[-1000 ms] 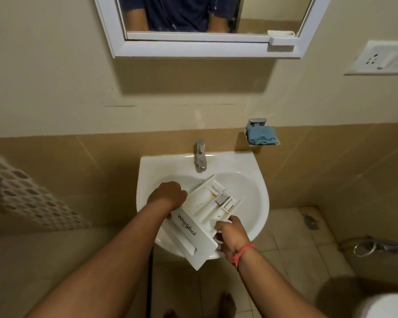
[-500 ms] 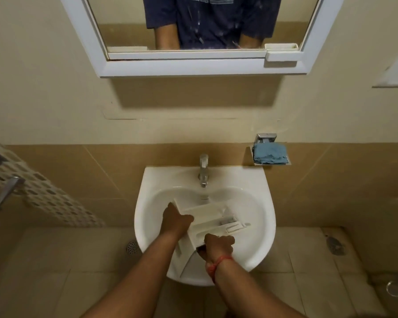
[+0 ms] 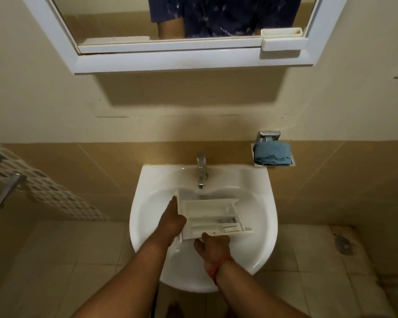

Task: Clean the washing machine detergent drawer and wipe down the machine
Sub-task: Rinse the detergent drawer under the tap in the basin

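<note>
Hands hold a white detergent drawer [image 3: 207, 216] inside the sink [image 3: 145, 196], left hand [image 3: 171, 222] gripping its left end, right hand [image 3: 213, 245] pinching its near edge; wet plastic could slip and knock against the tap [image 3: 201, 171] just beyond.

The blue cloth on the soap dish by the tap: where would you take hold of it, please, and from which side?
Pinch the bunched top folds of the blue cloth from above and the front. It lies crumpled on the soap dish, whose metal bracket and the wall close off the back, so only the top and front edge are free. Both hands are at the detergent drawer, so one must let go first.
</note>
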A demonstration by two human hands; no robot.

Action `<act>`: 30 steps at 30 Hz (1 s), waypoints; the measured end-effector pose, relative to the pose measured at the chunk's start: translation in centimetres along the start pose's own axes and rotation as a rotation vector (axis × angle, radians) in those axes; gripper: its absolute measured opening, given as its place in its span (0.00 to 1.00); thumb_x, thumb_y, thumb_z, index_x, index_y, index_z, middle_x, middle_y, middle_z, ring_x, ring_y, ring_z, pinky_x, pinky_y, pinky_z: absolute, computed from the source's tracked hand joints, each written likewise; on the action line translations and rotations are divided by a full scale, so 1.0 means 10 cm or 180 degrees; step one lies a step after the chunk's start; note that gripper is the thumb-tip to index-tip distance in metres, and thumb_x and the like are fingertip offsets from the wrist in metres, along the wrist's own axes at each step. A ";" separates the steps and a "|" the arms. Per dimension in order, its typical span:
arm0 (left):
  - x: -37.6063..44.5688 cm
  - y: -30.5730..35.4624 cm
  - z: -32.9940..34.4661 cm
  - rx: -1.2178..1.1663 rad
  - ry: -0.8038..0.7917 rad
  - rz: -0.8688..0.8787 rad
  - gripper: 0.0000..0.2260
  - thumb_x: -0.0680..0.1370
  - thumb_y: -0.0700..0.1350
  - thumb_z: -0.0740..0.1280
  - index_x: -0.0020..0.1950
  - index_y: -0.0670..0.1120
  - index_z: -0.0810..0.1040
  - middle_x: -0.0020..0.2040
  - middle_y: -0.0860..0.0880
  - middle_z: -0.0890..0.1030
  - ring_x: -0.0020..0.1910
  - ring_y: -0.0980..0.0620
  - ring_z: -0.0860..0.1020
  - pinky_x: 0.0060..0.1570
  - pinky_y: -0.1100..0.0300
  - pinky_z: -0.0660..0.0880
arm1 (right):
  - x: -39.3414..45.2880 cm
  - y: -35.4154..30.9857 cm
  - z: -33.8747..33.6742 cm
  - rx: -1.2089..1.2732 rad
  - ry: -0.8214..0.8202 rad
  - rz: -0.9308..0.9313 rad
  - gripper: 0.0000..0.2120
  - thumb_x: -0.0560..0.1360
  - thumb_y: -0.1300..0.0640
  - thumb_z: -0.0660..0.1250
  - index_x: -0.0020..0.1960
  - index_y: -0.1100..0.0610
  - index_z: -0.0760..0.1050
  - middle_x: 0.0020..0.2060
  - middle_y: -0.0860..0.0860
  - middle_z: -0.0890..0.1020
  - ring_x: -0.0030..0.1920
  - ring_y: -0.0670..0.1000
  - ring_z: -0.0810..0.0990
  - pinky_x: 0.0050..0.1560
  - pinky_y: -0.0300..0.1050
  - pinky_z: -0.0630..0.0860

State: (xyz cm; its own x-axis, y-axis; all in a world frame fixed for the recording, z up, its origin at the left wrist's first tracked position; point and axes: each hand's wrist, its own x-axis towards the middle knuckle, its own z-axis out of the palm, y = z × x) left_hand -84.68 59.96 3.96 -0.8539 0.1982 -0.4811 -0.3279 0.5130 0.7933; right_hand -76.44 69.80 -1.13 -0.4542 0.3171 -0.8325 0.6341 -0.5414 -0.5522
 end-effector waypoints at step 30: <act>0.54 -0.29 -0.21 0.0774 -0.0097 -0.0018 0.29 0.82 0.47 0.64 0.80 0.46 0.55 0.77 0.45 0.64 0.75 0.45 0.65 0.73 0.53 0.61 | 0.38 -1.97 0.55 -0.4027 0.0489 -0.2605 0.26 0.71 0.60 0.70 0.66 0.53 0.66 0.54 0.56 0.82 0.54 0.61 0.80 0.53 0.57 0.79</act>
State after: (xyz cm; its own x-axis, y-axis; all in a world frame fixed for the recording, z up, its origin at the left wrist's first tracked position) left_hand -89.19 57.80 -0.20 -0.8386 0.2178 -0.4993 -0.2227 0.6995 0.6791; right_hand -94.08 77.40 6.83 -0.9207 0.3091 -0.2384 0.3873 0.7998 -0.4587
